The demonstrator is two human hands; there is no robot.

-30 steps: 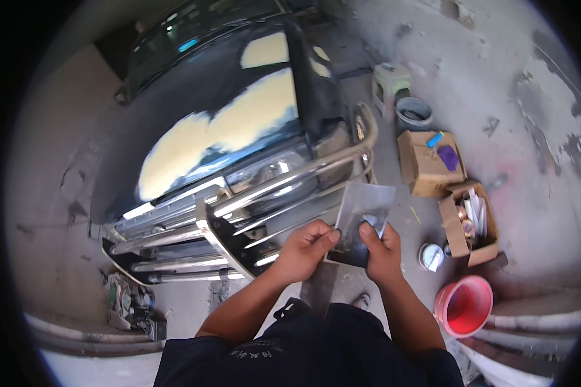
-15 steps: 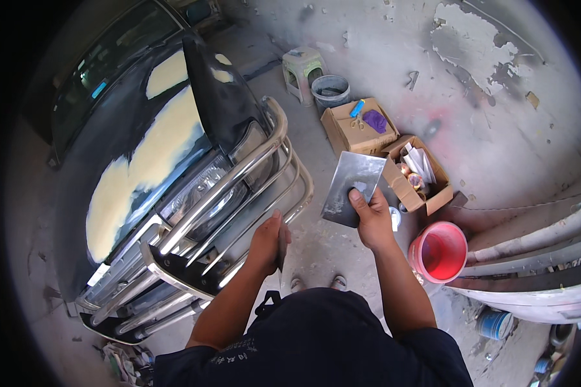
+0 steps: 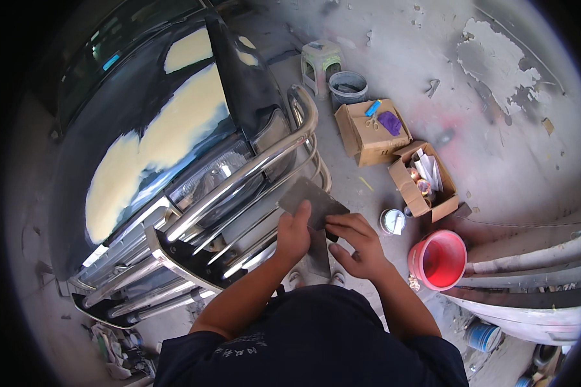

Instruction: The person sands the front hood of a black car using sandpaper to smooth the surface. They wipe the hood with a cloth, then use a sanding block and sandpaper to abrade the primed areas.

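My left hand (image 3: 294, 237) is closed on a thin, dark, flat metal putty spreader (image 3: 307, 191), its thumb lying along the face. At the spreader's right edge, the fingers of my right hand (image 3: 360, 246) press together over the metal, with the thumb lower and apart. A second narrow dark blade (image 3: 317, 255) points down between my hands; its upper end is hidden, so I cannot tell which hand bears it. Both hands are in front of my chest, right of a dark vehicle's hood (image 3: 152, 145) with cream filler patches and its chrome bull bar (image 3: 252, 158).
On the floor to the right stand a cardboard box (image 3: 374, 132) with scissors and a purple cloth on top, an open box (image 3: 412, 187) of supplies, a white-lidded tin (image 3: 391, 222) and a red bucket (image 3: 414, 258). Farther back are a grey bucket (image 3: 350, 98) and a plastic stool (image 3: 321, 55).
My hands have come together in the middle. The metal plate that my right hand held up flat has moved left and down and now looks dark, with my left thumb on it.
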